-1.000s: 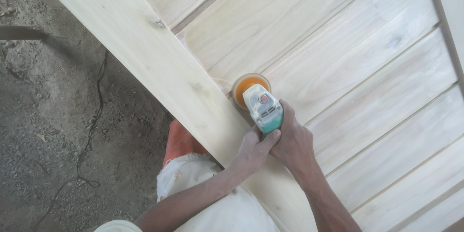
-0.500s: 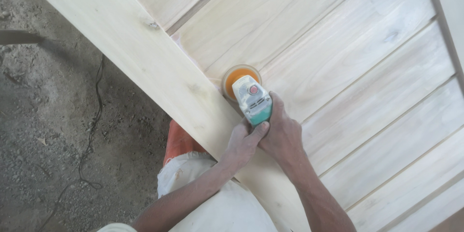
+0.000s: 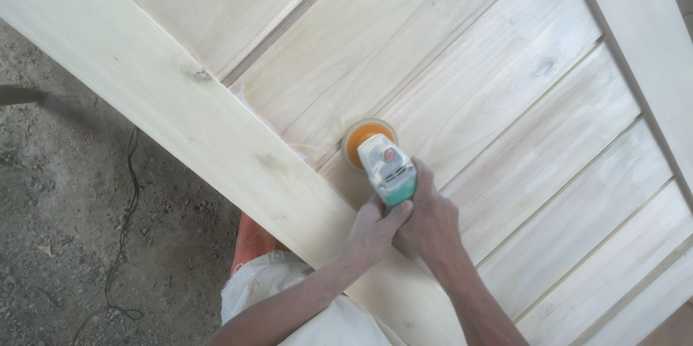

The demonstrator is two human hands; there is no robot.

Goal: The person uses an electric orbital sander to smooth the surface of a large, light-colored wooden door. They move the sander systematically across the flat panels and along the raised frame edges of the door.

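A small power sander with a grey and green body and a round orange disc rests on a pale wooden door panel. Both hands grip its rear end. My left hand wraps the body from the left, thumb over the green end. My right hand clasps it from the right. The disc sits on a slat right beside the door's wide frame board.
The door lies flat with several slanted slats and a second frame board at the right. Bare dirt ground lies to the left with a thin black cable on it. My white and orange clothing shows below the door edge.
The view has shifted, so the door sits further left and the right frame board shows more. The sander and both hands remain on the same slat beside the frame board.
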